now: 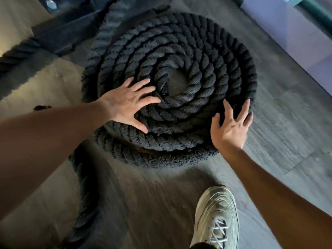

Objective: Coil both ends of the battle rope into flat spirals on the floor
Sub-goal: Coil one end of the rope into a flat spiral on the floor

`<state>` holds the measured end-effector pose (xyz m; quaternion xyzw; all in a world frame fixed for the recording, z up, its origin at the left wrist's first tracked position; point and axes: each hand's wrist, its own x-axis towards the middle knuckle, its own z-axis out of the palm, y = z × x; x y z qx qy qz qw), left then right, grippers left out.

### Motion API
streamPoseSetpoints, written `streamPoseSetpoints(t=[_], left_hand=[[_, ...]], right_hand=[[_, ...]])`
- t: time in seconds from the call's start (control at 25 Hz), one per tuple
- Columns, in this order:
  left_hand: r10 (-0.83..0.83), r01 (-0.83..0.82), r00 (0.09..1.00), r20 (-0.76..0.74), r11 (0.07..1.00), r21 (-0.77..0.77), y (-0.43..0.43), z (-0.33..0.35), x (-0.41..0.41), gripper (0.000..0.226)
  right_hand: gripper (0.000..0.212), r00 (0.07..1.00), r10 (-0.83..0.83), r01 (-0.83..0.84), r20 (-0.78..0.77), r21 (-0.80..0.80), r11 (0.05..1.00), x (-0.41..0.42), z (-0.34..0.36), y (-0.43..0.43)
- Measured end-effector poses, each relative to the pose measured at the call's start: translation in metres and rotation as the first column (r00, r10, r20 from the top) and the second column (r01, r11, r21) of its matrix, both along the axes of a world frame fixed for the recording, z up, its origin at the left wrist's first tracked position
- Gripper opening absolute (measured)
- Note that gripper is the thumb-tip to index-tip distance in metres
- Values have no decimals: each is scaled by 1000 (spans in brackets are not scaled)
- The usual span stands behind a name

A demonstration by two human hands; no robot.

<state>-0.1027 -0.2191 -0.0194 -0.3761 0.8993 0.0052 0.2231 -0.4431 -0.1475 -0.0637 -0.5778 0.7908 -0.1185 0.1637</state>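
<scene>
A thick black twisted battle rope [197,56] lies wound in a flat spiral of several turns on the grey wood-look floor, with a small bare gap at its centre. My left hand [127,103] presses flat on the spiral's left inner turns, fingers spread and straight. My right hand [231,126] touches the spiral's near right outer edge with spread fingers, their tips on the outermost turn. A loose stretch of the same rope [84,191] runs from the coil's near left side down toward the bottom of the view.
A black metal base with a bolt [68,24] stands at the back left, and another rope length [16,56] passes beside it. A pale purple mat [294,33] lies at the back right. My grey sneaker [217,216] stands on the floor near the coil's front.
</scene>
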Motion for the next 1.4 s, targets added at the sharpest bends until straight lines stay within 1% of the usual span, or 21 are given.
streamPoseSetpoints(t=[0.08,0.2,0.32,0.44,0.52,0.6,0.64,0.72,0.76,0.8,0.84,0.88,0.92,0.96,1.04,1.08,1.16,1.2,1.24,1.32,1.4], left_hand=[[56,-58,995,-81,998,-17,17,-8,-20,118],[214,-219,942,-259,976,10,31,-14,-64,108],[300,-315,906,-297,949,-3,35,-17,-102,103],[331,-337,904,-269,941,27,35,-18,-106,101],[357,-359,900,-250,933,41,39,-19,-106,99],[409,-397,839,-358,911,110,46,-16,-107,90],[429,-411,779,-457,900,143,48,-12,-102,80],[443,-501,668,-598,862,79,44,-7,-73,55],[515,-619,603,-609,784,50,40,-10,-50,46],[645,-758,481,-593,646,87,36,-12,-28,40],[777,-863,279,-564,460,207,35,-15,-9,34],[840,-880,24,-542,275,387,36,-18,3,27],[813,-815,-208,-544,164,556,37,-21,8,19],[755,-755,-342,-559,133,643,38,-24,8,11],[712,-746,-379,-592,144,650,35,-28,5,13],[702,-743,-394,-593,136,655,34,-30,4,13],[698,-729,-442,-563,87,679,30,-32,8,18],[705,-709,-475,-527,47,703,26,-32,12,32],[704,-671,-530,-473,-8,742,21,-30,17,44],[690,-580,-636,-345,-133,804,5,-23,25,55],[686,-503,-683,-250,-194,842,-10,-17,26,47]], right_hand=[[54,997,72,-72,-5,28,997,-28,2,-23],[53,987,158,-160,35,80,984,-70,14,-58],[59,989,31,-32,142,7,999,-75,19,-58],[69,982,-162,165,99,-20,986,-37,9,-14],[71,981,-179,182,71,-38,983,-13,1,17],[71,987,-137,143,81,-77,987,-9,-2,28],[71,990,-117,123,73,-86,989,-13,-2,24],[71,994,-95,99,59,-64,993,-23,-3,12],[72,995,-81,83,50,-48,995,-28,-3,3],[73,997,-67,68,41,-30,997,-35,-3,-6],[73,998,-52,52,25,-6,999,-43,-3,-17],[74,999,-32,32,2,24,999,-52,-1,-29],[74,1000,0,2,-31,57,998,-62,3,-41],[75,997,47,-41,-59,95,995,-72,7,-54],[77,996,90,-92,17,144,985,-83,20,-73],[78,994,37,-49,102,112,993,-86,24,-75],[80,932,-228,230,281,26,973,-80,26,-64],[82,870,-362,370,335,41,928,-72,23,-49],[83,835,-440,438,330,85,895,-59,19,-29],[85,864,-438,413,249,151,898,-26,11,16],[82,875,-392,369,283,133,920,-9,7,42]])
